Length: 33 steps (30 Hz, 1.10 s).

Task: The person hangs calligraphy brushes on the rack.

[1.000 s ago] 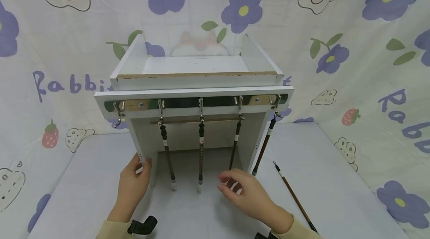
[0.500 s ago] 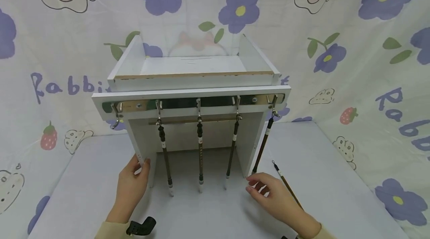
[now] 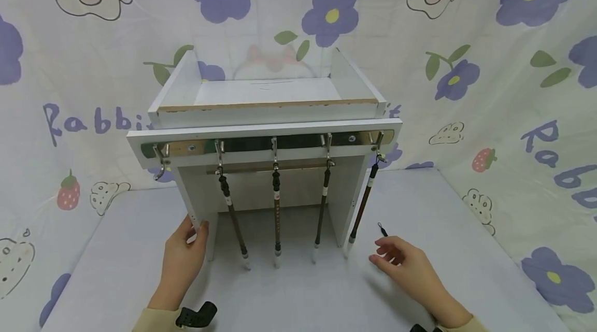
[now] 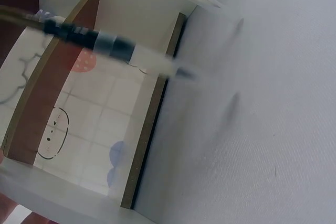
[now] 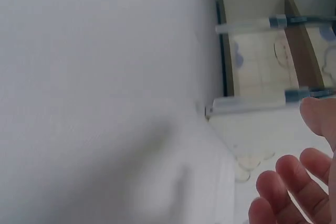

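Observation:
My left hand (image 3: 183,254) grips the left side panel (image 3: 193,195) of a white shelf unit, thumb at the front edge. My right hand (image 3: 407,269) holds nothing, its fingers loosely bent, to the right of the shelf. A calligraphy brush (image 3: 382,229) lies on the table under it, mostly hidden by the hand; its loop end shows. Several more brushes hang tip down from the hooks of a metal rail, among them a left one (image 3: 235,223), a middle one (image 3: 277,213) and the rightmost brush (image 3: 364,202). The leftmost hook (image 3: 160,161) carries no brush.
The shelf's top tray (image 3: 270,91) stands above the hook rail (image 3: 247,144). A white cloth (image 3: 116,270) covers the table. Behind hangs a curtain (image 3: 280,11) printed with purple flowers.
My right hand has moved right, from beside the hanging brushes to over the brush on the table. The left hanging brush swings a little. My left hand stays on the panel.

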Each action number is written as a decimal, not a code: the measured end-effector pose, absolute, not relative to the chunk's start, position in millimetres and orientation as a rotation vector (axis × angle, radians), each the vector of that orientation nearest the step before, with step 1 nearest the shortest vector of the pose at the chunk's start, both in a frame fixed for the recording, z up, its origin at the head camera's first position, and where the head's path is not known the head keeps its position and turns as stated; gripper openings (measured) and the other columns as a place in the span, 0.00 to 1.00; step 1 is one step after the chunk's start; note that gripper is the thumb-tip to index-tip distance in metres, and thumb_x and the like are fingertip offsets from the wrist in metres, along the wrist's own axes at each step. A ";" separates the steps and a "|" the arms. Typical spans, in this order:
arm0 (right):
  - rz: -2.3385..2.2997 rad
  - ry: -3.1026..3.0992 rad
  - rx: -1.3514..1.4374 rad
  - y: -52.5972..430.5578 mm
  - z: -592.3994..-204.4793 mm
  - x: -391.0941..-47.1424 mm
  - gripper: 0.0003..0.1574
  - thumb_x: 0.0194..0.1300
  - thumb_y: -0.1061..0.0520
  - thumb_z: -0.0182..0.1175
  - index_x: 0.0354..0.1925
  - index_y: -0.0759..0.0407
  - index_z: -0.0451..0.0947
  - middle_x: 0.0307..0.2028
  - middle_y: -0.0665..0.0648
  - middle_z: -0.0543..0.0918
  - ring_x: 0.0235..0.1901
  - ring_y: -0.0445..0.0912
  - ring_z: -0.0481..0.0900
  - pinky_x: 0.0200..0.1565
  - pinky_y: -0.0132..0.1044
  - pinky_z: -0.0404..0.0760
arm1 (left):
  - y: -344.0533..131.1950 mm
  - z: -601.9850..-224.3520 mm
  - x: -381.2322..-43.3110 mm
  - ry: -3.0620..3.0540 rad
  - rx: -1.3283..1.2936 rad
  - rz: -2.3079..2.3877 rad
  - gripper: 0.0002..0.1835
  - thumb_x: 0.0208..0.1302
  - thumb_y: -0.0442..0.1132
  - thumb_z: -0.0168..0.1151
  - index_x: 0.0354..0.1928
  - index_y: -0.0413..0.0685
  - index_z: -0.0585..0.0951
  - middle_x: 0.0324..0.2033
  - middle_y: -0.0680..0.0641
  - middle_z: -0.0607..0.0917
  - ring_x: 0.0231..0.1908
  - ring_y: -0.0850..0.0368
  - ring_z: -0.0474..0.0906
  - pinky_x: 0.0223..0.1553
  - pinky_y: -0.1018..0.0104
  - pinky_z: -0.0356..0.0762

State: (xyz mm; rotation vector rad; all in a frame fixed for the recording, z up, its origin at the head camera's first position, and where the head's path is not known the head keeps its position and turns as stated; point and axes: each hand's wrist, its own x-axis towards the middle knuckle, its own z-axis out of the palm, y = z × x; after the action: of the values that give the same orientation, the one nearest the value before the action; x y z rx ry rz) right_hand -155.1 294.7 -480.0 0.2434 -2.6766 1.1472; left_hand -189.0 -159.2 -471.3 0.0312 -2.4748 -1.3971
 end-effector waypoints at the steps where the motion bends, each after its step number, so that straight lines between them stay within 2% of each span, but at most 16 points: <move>1: 1.155 -2.691 0.201 298.0 -480.8 -155.3 0.20 0.56 0.45 0.71 0.44 0.51 0.81 0.30 0.43 0.82 0.30 0.38 0.78 0.32 0.31 0.80 | -159.2 -471.5 -189.1 -2.474 0.031 -1.399 0.30 0.74 0.55 0.47 0.72 0.53 0.64 0.66 0.39 0.69 0.59 0.37 0.72 0.48 0.45 0.78; 6: 1.207 -2.752 -0.003 314.0 -486.4 -156.2 0.28 0.55 0.41 0.71 0.48 0.56 0.80 0.33 0.47 0.83 0.32 0.42 0.79 0.34 0.31 0.79 | -158.6 -471.6 -189.4 -2.471 0.030 -1.410 0.29 0.73 0.55 0.47 0.72 0.54 0.64 0.66 0.40 0.69 0.60 0.37 0.71 0.49 0.45 0.77; 17: 1.292 -2.831 -0.269 339.7 -499.4 -160.2 0.36 0.57 0.37 0.68 0.52 0.62 0.77 0.39 0.54 0.84 0.39 0.45 0.79 0.34 0.32 0.79 | -158.8 -472.9 -189.9 -2.474 0.032 -1.396 0.29 0.73 0.55 0.47 0.72 0.54 0.65 0.66 0.40 0.70 0.59 0.37 0.71 0.48 0.45 0.78; 28: 1.392 -2.842 -0.456 349.2 -508.7 -158.6 0.40 0.57 0.35 0.68 0.53 0.64 0.76 0.41 0.56 0.83 0.39 0.46 0.78 0.35 0.33 0.79 | -159.1 -473.5 -190.4 -2.455 0.029 -1.381 0.28 0.73 0.54 0.49 0.70 0.52 0.67 0.64 0.40 0.71 0.58 0.37 0.73 0.47 0.45 0.79; 33: 1.481 -2.841 -0.530 353.0 -513.6 -157.6 0.37 0.56 0.38 0.69 0.51 0.65 0.76 0.39 0.56 0.83 0.38 0.46 0.79 0.35 0.35 0.79 | -159.6 -473.9 -190.0 -2.463 0.028 -1.382 0.28 0.74 0.54 0.48 0.71 0.52 0.66 0.65 0.39 0.70 0.59 0.36 0.72 0.48 0.45 0.78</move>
State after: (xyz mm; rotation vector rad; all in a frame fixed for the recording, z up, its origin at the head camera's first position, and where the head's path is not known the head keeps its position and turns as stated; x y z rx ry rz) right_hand -157.6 353.0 -513.6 -0.5299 -2.8410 1.4813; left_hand -190.0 -159.6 -473.9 0.0276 -2.4632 -1.3819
